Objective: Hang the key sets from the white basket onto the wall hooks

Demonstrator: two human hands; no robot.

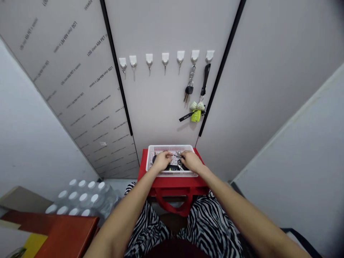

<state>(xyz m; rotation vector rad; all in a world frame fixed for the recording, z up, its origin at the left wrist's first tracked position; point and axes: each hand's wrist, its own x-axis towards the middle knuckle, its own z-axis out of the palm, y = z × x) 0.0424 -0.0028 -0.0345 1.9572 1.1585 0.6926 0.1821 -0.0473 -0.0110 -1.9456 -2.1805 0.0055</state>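
Note:
Both hands are inside a white plastic basket [172, 174] resting on a red bag [176, 182]. In the right half of the basket, my right hand [190, 160] is closed with its fingertips on a bunch of metal keys [178, 155]. To the left, my left hand [162, 160] has its fingers pinched together close to those keys; what lies between them is too small to make out. Silvery metal pieces [180, 165] and dark items [172, 167] lie in the basket below and between the hands. The hands partly cover the contents.
Several white hooks [165, 58] run along the wall panel. Keys with a black fob [189, 90] and a lime-green key case [196, 115] on a black strap hang at the right. Capped bottles [83, 197] and a brown box [67, 233] stand lower left.

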